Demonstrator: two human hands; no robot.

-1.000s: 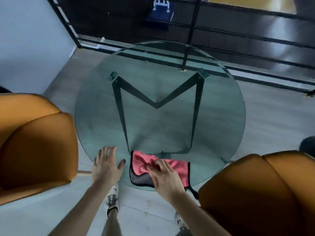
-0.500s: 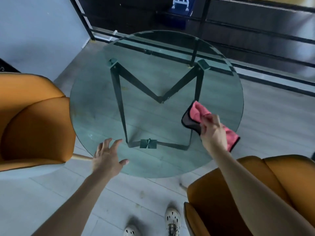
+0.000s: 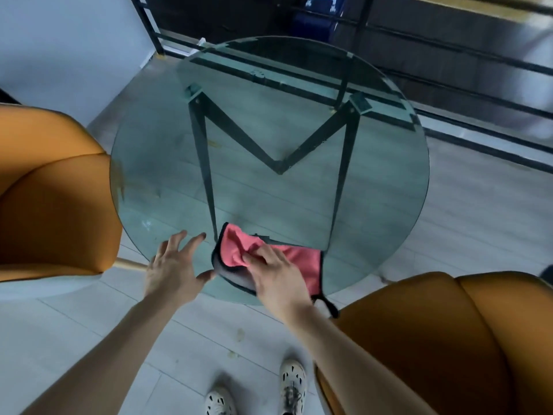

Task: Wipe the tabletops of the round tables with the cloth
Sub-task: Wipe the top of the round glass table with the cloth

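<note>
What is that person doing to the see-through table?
A person is wiping a round glass table with a pink cloth. The right hand presses the cloth down on the glass near the edge closest to them. The left hand is spread open at that same edge, just beside the cloth. An orange chair stands on each side, one on the left and one on the right.
</note>
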